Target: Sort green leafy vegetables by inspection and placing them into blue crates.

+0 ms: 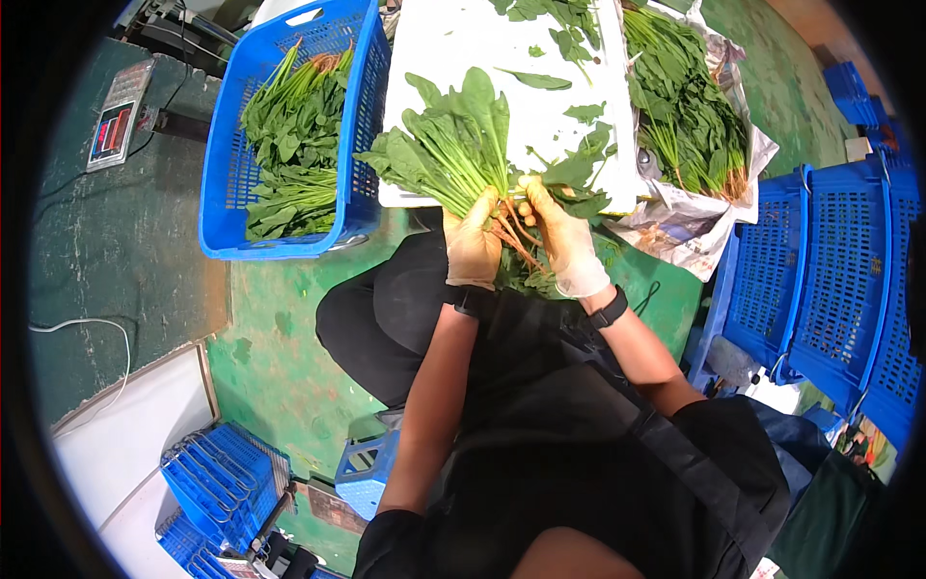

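Note:
A bunch of leafy greens that look like spinach (463,137) is in my gloved left hand (474,242), closed around the stems just above the pinkish roots. My gloved right hand (564,235) is at the right side of the roots, its thumb and fingers bent together beside some leaves; whether it pinches one of them cannot be told. Both hands are at the near edge of a white board (448,43), with the bunch's leaves spread over it. Loose leaves (535,78) and a heap of greens (579,170) lie on the board's right part.
Left of the board, a blue plastic crate (210,210) holds bunched greens. A whitish sack (673,224) with more greens is at the right. Stacked blue crates (839,268) stand farther right. A digital scale (119,119) is at the far left, and a blue stool (369,470) is below.

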### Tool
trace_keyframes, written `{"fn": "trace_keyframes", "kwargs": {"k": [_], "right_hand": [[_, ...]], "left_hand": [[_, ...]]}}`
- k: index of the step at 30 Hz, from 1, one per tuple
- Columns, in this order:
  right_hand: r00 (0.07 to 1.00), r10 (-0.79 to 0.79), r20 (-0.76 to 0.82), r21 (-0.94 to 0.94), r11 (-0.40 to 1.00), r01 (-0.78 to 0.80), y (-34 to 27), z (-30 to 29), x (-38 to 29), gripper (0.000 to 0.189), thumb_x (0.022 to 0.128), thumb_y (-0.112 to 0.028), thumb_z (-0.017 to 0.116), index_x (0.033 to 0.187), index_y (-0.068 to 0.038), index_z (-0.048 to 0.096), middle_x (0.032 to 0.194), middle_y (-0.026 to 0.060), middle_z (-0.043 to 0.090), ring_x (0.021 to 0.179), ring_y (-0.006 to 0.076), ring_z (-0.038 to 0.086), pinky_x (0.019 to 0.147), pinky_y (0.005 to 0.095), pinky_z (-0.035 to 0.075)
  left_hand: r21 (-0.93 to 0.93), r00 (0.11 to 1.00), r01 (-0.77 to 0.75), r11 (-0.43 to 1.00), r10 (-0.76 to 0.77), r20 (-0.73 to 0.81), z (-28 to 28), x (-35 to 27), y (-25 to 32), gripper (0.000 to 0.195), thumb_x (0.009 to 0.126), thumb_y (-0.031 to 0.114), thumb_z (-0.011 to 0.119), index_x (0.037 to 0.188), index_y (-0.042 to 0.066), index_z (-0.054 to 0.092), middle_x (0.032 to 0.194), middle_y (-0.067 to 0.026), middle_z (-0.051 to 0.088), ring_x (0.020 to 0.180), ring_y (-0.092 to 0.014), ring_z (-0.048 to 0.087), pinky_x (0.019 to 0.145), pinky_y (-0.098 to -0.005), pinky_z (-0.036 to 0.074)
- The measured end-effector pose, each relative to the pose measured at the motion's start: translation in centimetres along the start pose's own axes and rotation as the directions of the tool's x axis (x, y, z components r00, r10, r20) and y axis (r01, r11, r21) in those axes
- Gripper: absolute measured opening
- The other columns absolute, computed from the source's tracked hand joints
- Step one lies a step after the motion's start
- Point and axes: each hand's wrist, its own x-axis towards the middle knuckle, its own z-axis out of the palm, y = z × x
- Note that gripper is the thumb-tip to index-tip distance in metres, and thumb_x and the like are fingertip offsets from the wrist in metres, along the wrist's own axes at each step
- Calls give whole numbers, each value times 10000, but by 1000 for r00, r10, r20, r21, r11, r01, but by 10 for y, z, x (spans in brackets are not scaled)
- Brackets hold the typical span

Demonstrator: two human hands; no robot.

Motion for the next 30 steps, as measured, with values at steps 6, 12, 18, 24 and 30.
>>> {"fn": "trace_keyframes", "kwargs": {"k": [6,12,18,24,30], "right_hand": [[986,-30,165,-891,424,162,-6,-78,-14,415,867,-272,652,1151,6,532,904,172,636,806,261,631,713,329,497],[931,-210,299,-926,172,337,-66,-49,-39,654,816,-284,703,1349,-43,411,1097,160,579,744,188,604,707,324,497],[952,-195,235,-460,841,285,-43,10,0,453,838,-130,691,1208,38,490,911,50,577,669,59,485,628,210,443],[974,-166,153,-67,982,178,-35,21,-8,182,890,-169,657,938,-53,525,751,4,576,606,79,519,576,212,429],[953,-239,185,-4,970,244,-42,30,-21,328,875,-120,662,1150,-18,517,924,23,600,736,91,569,645,225,458]], "left_hand": [[147,987,-134,980,145,-67,0,2,-5,431,871,-84,541,1266,46,426,1080,-93,569,883,-194,608,764,-328,536],[229,987,-148,962,158,-28,9,-2,3,379,809,-98,611,1147,10,480,951,-69,615,810,-152,611,725,-275,515],[329,991,-131,935,135,10,17,-5,-3,425,780,-116,612,1164,9,481,1014,-70,614,858,-150,613,745,-264,512],[126,1000,-10,992,9,2,17,-7,12,390,817,-87,562,1184,-1,462,1051,-104,602,893,-170,614,773,-284,521],[51,999,51,997,-50,-18,12,-7,12,433,818,-63,576,1226,1,447,1062,-90,589,881,-161,612,774,-290,527]]}}
